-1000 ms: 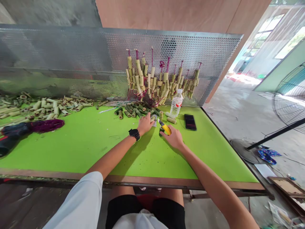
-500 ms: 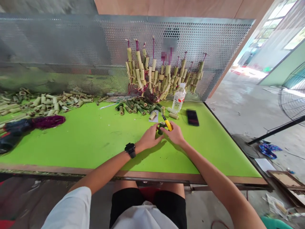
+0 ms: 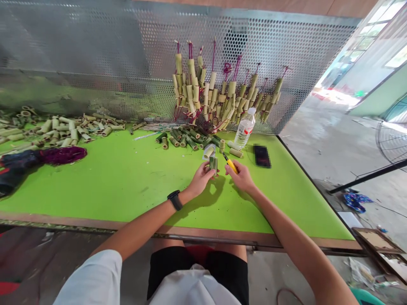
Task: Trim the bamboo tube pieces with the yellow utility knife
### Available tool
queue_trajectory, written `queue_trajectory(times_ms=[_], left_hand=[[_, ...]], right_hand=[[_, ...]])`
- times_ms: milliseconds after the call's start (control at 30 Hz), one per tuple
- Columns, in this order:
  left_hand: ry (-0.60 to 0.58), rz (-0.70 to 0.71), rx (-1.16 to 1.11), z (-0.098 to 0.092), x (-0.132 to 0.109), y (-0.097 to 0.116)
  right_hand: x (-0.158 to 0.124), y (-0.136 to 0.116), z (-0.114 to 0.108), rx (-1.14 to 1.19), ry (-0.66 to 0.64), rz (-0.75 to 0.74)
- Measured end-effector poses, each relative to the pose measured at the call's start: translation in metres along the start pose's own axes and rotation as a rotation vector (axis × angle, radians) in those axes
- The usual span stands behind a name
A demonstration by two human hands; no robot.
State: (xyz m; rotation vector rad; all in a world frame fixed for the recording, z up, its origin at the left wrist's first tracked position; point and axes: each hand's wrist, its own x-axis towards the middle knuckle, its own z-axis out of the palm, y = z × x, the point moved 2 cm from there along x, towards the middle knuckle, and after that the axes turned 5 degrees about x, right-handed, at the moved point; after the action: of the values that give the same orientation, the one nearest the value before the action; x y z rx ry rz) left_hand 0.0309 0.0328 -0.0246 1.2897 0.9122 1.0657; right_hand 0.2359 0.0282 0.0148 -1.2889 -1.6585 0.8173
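My left hand [image 3: 202, 180], with a black watch on its wrist, pinches a short green bamboo piece [image 3: 213, 163] and holds it upright just above the green table [image 3: 111, 186]. My right hand [image 3: 242, 177] is closed round a yellow-handled cutter [image 3: 231, 163], whose tip points toward the bamboo piece. The two hands are a few centimetres apart. Just behind them lie a pale bamboo piece on a small white sheet [image 3: 209, 151] and a pile of green bamboo pieces [image 3: 187, 139].
Strung bamboo pieces on purple cord [image 3: 219, 93] hang on the perforated metal screen. A water bottle [image 3: 245, 132] and a black phone [image 3: 262, 155] stand to the right. Loose pale bamboo pieces [image 3: 70, 131] and a purple cord bundle [image 3: 60, 154] lie at left.
My left hand left the pile with a green bamboo piece and brought it to the cutter hand. Now both hands are raised slightly and the piece stands upright.
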Motion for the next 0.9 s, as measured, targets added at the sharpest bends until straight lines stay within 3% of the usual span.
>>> queue_trajectory(times_ms=[367,700,900], left_hand=[[-0.050,-0.020,-0.100,0.005,-0.006,0.007],[0.021,-0.066,0.025,0.003,-0.010,0.017],[0.027,-0.060,0.107,0.001,-0.011,0.022]], right_hand=[[-0.005,-0.008,-0.005,-0.211,-0.245,-0.169],[-0.007,-0.008,-0.007,-0.258,-0.370,-0.194],[-0.006,-0.009,-0.008,-0.258,-0.379,-0.182]])
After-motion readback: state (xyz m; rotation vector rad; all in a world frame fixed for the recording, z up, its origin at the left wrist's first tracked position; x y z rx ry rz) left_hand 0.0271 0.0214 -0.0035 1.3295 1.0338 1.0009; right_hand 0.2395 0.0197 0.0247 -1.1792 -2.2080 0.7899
